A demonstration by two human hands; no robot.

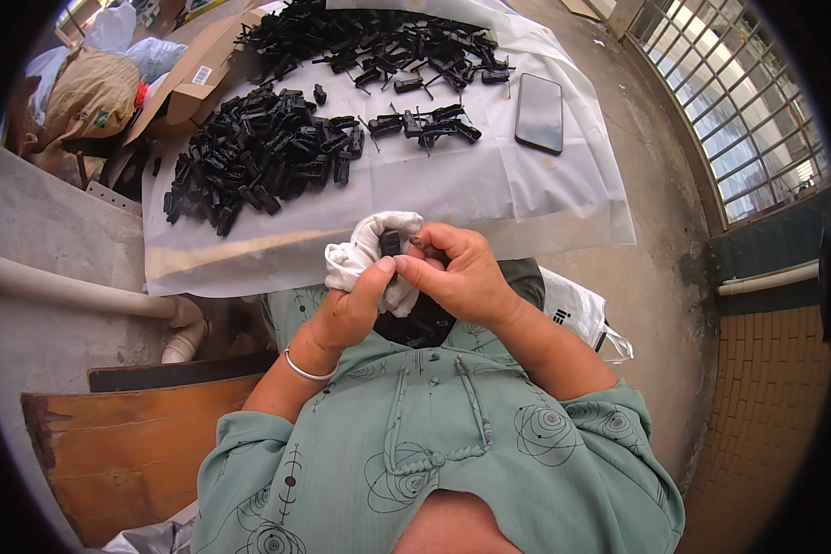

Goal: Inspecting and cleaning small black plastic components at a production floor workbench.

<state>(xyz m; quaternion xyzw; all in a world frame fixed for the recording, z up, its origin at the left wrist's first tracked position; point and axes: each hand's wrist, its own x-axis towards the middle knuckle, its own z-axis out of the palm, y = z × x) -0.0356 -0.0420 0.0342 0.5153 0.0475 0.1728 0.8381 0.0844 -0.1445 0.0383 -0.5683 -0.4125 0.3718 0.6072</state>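
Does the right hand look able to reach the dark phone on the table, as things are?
Probably yes: the phone lies beyond the right hand, farther right, with pale sheet showing between them. However, that hand looks busy beside a small black part, so it may need freeing first.

Black piece (391, 243) partly hidden by hands (471, 270), far pile (342, 35) cropped at top

You wear a pale green shirt (342, 420) patterned with black rings and lines, your cloth (344, 265) white, the small piece (391, 242) and heaped parts (268, 152) black, the sheet (489, 194) milky, the carton (192, 76) brown.
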